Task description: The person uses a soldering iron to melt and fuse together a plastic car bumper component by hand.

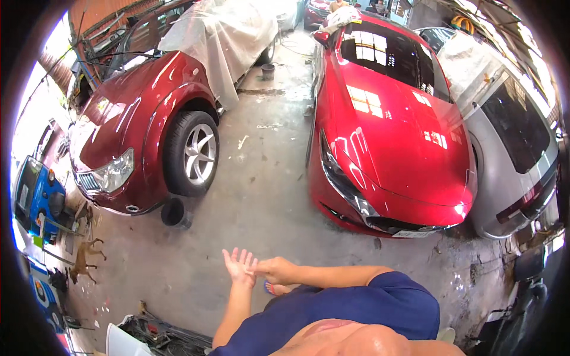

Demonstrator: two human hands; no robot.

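Left hand [239, 265] open, right hand [276, 270] fingers touching its palm, stained concrete floor [261, 196], red cars.

A car repair workshop: a dark red car [139, 127] half under a plastic sheet [222, 41], stained concrete floor [261, 196]

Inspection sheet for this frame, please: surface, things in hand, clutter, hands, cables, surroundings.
Surface: stained concrete floor, scattered debris.
Things in hand: nothing seen; right hand touches the fingers of the open left hand, palm up.
Clutter: black pot by the dark red car; junk pile at lower left.
Hands: both bare, empty.
Cables: hose or cord on the floor far back.
Surroundings: bright red car, grey car, plastic sheet, dog, blue machine.
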